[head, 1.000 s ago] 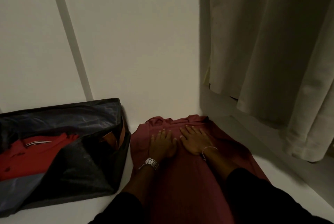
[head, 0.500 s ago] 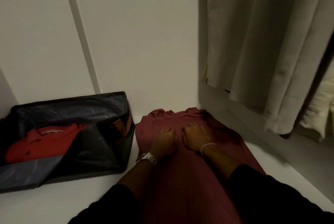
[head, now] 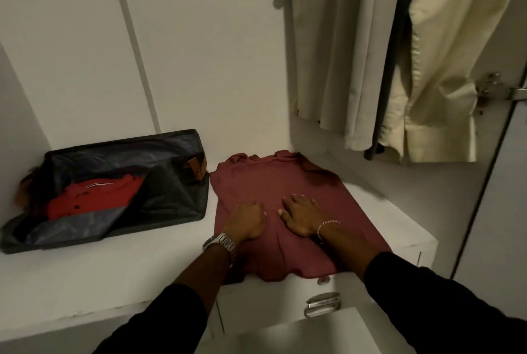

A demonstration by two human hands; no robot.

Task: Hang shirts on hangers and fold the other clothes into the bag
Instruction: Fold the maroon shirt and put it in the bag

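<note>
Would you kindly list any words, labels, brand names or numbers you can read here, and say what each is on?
None can be read.
Brown tag on the dark bag: any print is too small and dim to read.
Watch on the left wrist: its face is turned away.
Maroon shirt and red shirt: no print shows.
</note>
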